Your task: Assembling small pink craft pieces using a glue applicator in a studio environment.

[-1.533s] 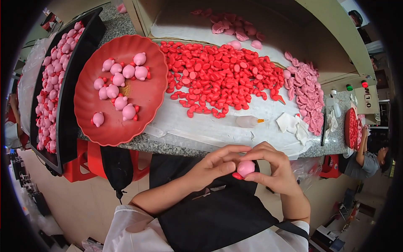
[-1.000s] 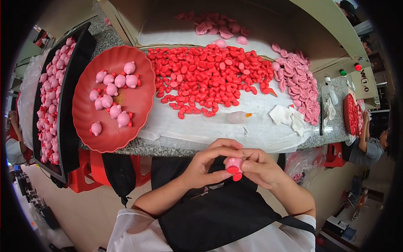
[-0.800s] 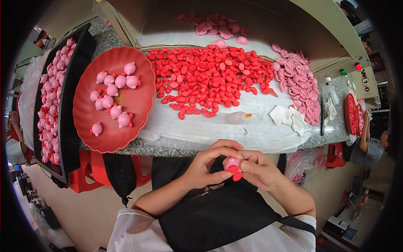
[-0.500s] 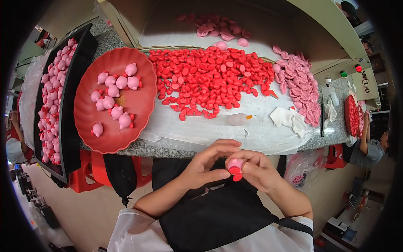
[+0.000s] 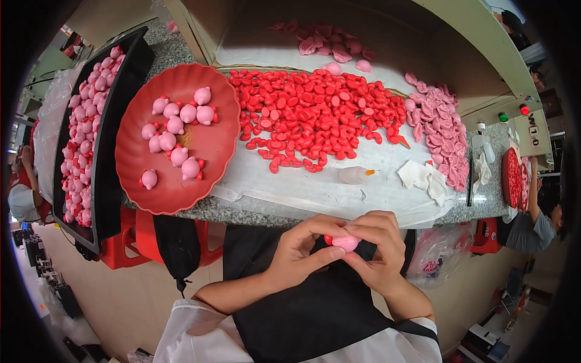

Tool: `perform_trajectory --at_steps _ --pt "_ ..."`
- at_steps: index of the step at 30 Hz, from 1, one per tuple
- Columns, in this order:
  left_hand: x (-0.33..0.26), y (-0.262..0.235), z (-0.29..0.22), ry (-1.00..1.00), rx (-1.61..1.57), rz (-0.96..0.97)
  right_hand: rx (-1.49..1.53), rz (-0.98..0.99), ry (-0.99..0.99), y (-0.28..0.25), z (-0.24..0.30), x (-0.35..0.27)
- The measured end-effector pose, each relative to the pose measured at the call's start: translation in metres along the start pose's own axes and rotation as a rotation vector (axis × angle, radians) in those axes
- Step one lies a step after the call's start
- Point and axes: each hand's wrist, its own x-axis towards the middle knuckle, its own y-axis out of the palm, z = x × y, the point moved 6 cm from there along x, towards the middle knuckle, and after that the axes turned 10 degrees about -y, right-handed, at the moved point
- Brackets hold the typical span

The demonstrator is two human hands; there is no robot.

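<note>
Glossy pink-and-red rounded, plastic-looking piece (image 5: 346, 243): lower centre of frame; red end swung from bottom to upper left.
Left hand (image 5: 298, 251), right hand (image 5: 382, 255): piece pinched between both hands' fingertips.
Work: piece apparently reoriented; handling judged unfinished.

Top (image 5: 378, 351): white, light cloth
Sleeves (image 5: 186, 323): short, loose, white, hem near elbow
Apron (image 5: 308, 320): black, broad panel down front
Strap (image 5: 419, 330): black, narrow, crossing right side
Hands (image 5: 382, 254): bare

Soft light brightens the counter (image 5: 242, 215); the cabinet recess (image 5: 411, 45) sits shadowed, fisheye curvature bending edges toward black corners.
</note>
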Motion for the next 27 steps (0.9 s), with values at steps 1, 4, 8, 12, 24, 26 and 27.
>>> perform_trajectory --at_steps 1,4,8,12,24,26,27 --pt "0.0 0.001 -0.001 0.013 -0.045 0.024 0.001 0.0 0.0 0.002 -0.001 -0.002" --pt "0.0 0.001 0.0 0.026 -0.138 0.076 0.261 -0.093 0.124 0.01 -0.013 -0.012" --pt "-0.001 0.001 -0.003 0.06 -0.119 0.076 0.596 -0.207 0.168 0.022 -0.022 -0.021" --pt "-0.003 -0.001 -0.007 0.041 -0.002 -0.012 0.678 -0.316 0.157 0.026 -0.027 -0.027" --pt "-0.006 -0.008 0.008 -0.003 -0.284 0.068 0.222 -0.23 0.072 0.02 -0.004 -0.013" --pt "-0.005 -0.01 0.01 0.013 -0.386 0.077 0.159 -0.227 0.064 0.02 0.0 -0.008" --pt "-0.005 -0.01 0.011 0.01 -0.384 0.081 0.099 -0.22 0.054 0.019 0.001 -0.006"
